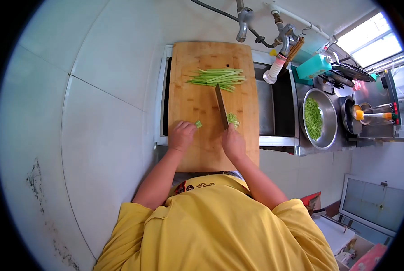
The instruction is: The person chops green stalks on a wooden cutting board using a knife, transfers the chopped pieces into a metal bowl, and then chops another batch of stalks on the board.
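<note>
On the wooden cutting board (197, 101), my right hand (234, 142) grips a kitchen knife (221, 106) by its handle. The blade points away from me, its tip near a bundle of long, thin green stalks (217, 79) lying crosswise at the far part of the board. A small heap of chopped green pieces (233, 119) lies just right of the blade. My left hand (182, 135) rests at the board's left side with curled fingers, closed on a short bunch of green stalks (198, 123) that pokes out at the fingertips.
Right of the board is a sink (266, 101) under metal taps (244, 22), one with a pink-and-white hose (274, 70). A steel bowl (332, 119) of chopped greens (312, 118) stands beyond, near a teal container (313, 67) and ladles (377, 108). A tiled wall (107, 90) borders the left.
</note>
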Demonstrator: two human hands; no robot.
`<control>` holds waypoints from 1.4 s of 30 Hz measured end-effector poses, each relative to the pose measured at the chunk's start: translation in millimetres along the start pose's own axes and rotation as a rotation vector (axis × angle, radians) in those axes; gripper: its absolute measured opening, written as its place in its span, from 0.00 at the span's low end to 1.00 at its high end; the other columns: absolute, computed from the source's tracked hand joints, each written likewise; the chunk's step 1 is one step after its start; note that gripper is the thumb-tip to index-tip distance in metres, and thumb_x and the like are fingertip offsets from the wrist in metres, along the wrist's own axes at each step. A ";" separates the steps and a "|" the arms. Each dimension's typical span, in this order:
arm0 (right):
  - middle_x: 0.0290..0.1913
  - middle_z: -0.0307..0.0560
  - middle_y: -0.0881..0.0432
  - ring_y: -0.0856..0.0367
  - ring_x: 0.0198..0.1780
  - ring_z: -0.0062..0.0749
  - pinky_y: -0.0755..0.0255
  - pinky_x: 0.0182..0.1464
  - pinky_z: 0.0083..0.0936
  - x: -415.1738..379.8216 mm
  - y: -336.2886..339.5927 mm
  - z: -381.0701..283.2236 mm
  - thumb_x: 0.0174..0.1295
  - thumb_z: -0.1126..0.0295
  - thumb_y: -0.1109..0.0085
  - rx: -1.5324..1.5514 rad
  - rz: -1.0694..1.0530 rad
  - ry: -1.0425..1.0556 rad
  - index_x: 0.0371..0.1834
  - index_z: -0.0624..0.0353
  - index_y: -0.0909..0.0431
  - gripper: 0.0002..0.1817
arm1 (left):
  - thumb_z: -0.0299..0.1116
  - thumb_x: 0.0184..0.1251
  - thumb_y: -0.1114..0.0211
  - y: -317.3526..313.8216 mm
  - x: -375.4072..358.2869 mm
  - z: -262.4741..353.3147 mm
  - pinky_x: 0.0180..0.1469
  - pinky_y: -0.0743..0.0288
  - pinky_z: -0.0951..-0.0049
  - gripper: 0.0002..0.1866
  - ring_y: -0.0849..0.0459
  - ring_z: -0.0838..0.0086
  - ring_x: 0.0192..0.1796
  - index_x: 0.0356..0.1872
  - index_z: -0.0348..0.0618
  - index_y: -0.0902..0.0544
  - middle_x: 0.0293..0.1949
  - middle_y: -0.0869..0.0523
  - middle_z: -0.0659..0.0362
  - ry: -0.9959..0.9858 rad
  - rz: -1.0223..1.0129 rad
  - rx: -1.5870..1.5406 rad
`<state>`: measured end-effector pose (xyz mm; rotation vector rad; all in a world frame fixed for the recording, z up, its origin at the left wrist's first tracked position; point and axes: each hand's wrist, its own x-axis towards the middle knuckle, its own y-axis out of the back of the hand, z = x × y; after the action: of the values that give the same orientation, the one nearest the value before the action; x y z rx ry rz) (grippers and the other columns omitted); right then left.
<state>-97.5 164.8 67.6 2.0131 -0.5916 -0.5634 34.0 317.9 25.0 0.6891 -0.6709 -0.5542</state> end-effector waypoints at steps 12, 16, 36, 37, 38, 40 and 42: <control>0.26 0.62 0.21 0.21 0.27 0.59 0.28 0.30 0.50 -12.6 -4.6 -13.1 0.63 0.66 0.51 0.028 0.004 0.099 0.38 0.61 0.35 0.10 | 0.24 0.47 0.31 -0.9 11.0 3.8 0.40 0.24 0.64 0.05 0.19 0.61 0.37 0.26 0.42 0.18 0.31 0.16 0.58 0.012 -0.068 0.072; 0.27 0.62 0.21 0.21 0.28 0.60 0.28 0.32 0.50 -15.1 -6.6 -23.9 0.65 0.64 0.51 0.033 -0.043 0.132 0.36 0.60 0.36 0.10 | 0.24 0.45 0.29 -0.3 6.5 0.6 0.42 0.24 0.65 0.08 0.19 0.61 0.39 0.28 0.42 0.18 0.33 0.16 0.57 0.006 -0.043 0.060; 0.29 0.60 0.21 0.20 0.29 0.59 0.27 0.32 0.49 -13.4 -8.7 -32.2 0.66 0.59 0.49 0.039 -0.074 0.157 0.43 0.58 0.35 0.15 | 0.25 0.47 0.31 -4.6 5.3 0.7 0.46 0.24 0.66 0.07 0.19 0.63 0.41 0.30 0.42 0.16 0.34 0.15 0.58 0.070 -0.035 0.041; 0.29 0.60 0.21 0.20 0.29 0.59 0.27 0.32 0.49 -14.6 -8.3 -33.0 0.66 0.59 0.49 0.038 -0.071 0.175 0.44 0.58 0.36 0.15 | 0.25 0.47 0.31 -3.9 5.4 1.5 0.46 0.24 0.66 0.07 0.18 0.63 0.41 0.30 0.42 0.16 0.34 0.15 0.58 0.075 -0.024 0.034; 0.29 0.60 0.21 0.20 0.29 0.59 0.27 0.32 0.49 -16.0 -8.2 -33.8 0.66 0.59 0.49 0.037 -0.074 0.182 0.44 0.58 0.36 0.15 | 0.24 0.47 0.31 -2.4 5.4 1.7 0.45 0.24 0.66 0.07 0.18 0.63 0.41 0.30 0.42 0.16 0.34 0.15 0.58 0.080 -0.013 0.026; 0.29 0.61 0.21 0.20 0.28 0.59 0.28 0.31 0.50 -18.7 -7.9 -35.1 0.66 0.59 0.49 0.091 -0.049 0.198 0.43 0.59 0.36 0.15 | 0.25 0.48 0.32 0.1 3.7 0.1 0.45 0.24 0.67 0.07 0.19 0.63 0.42 0.31 0.43 0.16 0.35 0.15 0.59 0.071 0.000 0.034; 0.28 0.61 0.21 0.20 0.28 0.60 0.28 0.31 0.50 -19.9 -6.0 -36.9 0.66 0.59 0.49 0.051 -0.066 0.190 0.43 0.59 0.36 0.15 | 0.25 0.49 0.33 1.3 2.4 -0.5 0.45 0.23 0.67 0.08 0.19 0.64 0.42 0.32 0.44 0.17 0.36 0.16 0.61 0.060 0.010 0.040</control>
<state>-89.8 203.7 82.3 2.1117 -0.4289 -0.3937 36.2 317.4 26.5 0.7365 -0.6307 -0.5105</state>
